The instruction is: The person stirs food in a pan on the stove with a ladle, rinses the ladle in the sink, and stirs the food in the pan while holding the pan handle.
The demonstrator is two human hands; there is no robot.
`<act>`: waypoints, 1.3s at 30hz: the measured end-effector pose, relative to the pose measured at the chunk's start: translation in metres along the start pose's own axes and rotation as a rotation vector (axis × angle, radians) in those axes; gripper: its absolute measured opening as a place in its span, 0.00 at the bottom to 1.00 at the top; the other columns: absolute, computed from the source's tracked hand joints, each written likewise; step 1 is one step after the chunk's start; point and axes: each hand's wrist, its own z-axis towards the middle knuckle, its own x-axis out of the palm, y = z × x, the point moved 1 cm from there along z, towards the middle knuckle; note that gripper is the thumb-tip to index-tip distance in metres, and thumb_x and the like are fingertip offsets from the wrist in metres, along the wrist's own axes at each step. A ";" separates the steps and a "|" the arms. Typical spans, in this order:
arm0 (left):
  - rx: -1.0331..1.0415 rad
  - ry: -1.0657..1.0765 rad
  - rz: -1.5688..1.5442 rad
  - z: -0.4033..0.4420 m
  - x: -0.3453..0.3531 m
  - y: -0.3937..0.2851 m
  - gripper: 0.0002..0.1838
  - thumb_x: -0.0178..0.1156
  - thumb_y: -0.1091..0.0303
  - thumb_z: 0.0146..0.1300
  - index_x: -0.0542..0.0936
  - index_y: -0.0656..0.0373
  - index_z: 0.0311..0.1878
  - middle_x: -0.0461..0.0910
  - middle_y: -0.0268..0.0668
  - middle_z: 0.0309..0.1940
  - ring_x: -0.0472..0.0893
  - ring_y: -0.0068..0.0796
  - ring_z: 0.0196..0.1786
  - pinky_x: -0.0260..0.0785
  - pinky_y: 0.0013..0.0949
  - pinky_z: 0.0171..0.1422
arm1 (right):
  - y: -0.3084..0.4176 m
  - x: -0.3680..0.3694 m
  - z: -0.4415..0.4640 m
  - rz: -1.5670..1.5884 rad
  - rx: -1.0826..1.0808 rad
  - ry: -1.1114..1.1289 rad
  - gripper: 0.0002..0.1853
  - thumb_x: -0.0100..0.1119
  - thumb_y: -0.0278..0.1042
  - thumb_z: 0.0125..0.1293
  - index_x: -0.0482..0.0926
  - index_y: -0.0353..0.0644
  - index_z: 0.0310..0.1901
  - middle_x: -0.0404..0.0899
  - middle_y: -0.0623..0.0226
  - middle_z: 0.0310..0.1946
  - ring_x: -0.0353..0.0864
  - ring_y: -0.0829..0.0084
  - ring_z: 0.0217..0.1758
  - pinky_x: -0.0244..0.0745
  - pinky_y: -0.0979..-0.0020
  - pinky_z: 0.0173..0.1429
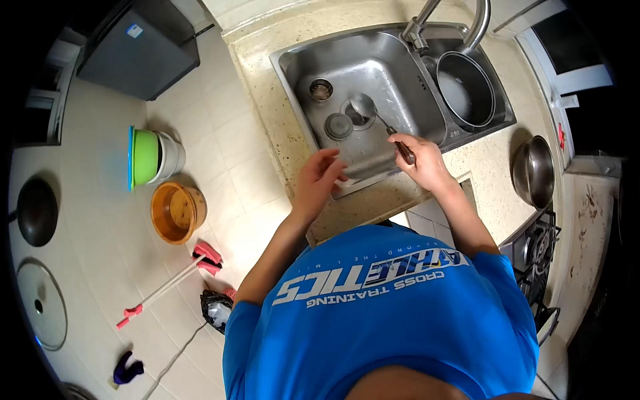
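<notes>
Apparent step: working ladle over sink drain. Right hand clasps it; left hand loosely spread. Next: likely steady grip.

Silvery metal spoon, rounded head, dark brown handle, held aslant, head over the drain hole

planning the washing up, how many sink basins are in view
2: the larger basin, beneath the spoon in the right hand, and the smaller basin, partly covered by the pot. No others show.
</notes>
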 end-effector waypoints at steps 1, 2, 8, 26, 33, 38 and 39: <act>0.060 0.044 0.105 0.009 0.003 0.006 0.17 0.54 0.68 0.66 0.70 0.62 0.55 0.78 0.35 0.37 0.78 0.23 0.36 0.70 0.25 0.35 | 0.005 0.000 -0.001 0.045 0.011 -0.055 0.17 0.57 0.23 0.53 0.76 0.42 0.48 0.79 0.54 0.33 0.79 0.57 0.33 0.74 0.64 0.40; 0.064 0.061 0.105 0.017 0.006 0.012 0.17 0.54 0.68 0.66 0.70 0.62 0.55 0.78 0.35 0.37 0.78 0.23 0.36 0.70 0.25 0.35 | 0.000 0.007 -0.004 -0.022 -0.013 -0.034 0.18 0.57 0.23 0.54 0.75 0.42 0.49 0.78 0.54 0.33 0.78 0.59 0.32 0.73 0.65 0.40; 0.604 0.181 0.728 0.040 0.013 0.048 0.13 0.59 0.69 0.59 0.75 0.60 0.46 0.79 0.47 0.37 0.81 0.42 0.36 0.73 0.37 0.40 | -0.005 0.026 -0.005 0.100 0.152 0.016 0.19 0.57 0.25 0.55 0.74 0.44 0.51 0.73 0.56 0.24 0.74 0.59 0.26 0.70 0.64 0.36; 0.633 0.274 1.103 0.040 0.012 0.049 0.10 0.57 0.65 0.57 0.76 0.56 0.41 0.80 0.40 0.34 0.81 0.41 0.35 0.74 0.41 0.37 | 0.039 0.036 -0.008 -0.046 0.162 0.036 0.19 0.58 0.23 0.53 0.75 0.44 0.49 0.76 0.54 0.33 0.77 0.53 0.37 0.72 0.60 0.41; 0.648 0.279 1.083 0.041 0.012 0.050 0.09 0.57 0.66 0.57 0.75 0.56 0.40 0.79 0.40 0.33 0.80 0.42 0.34 0.73 0.41 0.36 | 0.038 0.036 -0.005 0.076 0.213 -0.003 0.19 0.57 0.22 0.54 0.75 0.42 0.49 0.76 0.55 0.32 0.76 0.58 0.34 0.72 0.64 0.41; 0.642 0.258 1.076 0.039 0.013 0.047 0.09 0.58 0.66 0.56 0.75 0.56 0.39 0.79 0.40 0.32 0.80 0.42 0.33 0.73 0.41 0.37 | 0.020 0.037 -0.008 0.285 0.308 -0.121 0.18 0.56 0.23 0.59 0.75 0.41 0.52 0.80 0.59 0.37 0.78 0.72 0.36 0.72 0.72 0.45; 0.644 0.255 1.079 0.039 0.013 0.048 0.09 0.58 0.66 0.56 0.75 0.56 0.39 0.79 0.40 0.32 0.80 0.42 0.33 0.73 0.41 0.37 | 0.018 0.036 -0.008 0.310 0.290 -0.140 0.18 0.56 0.23 0.59 0.75 0.41 0.53 0.80 0.60 0.36 0.77 0.74 0.36 0.72 0.73 0.46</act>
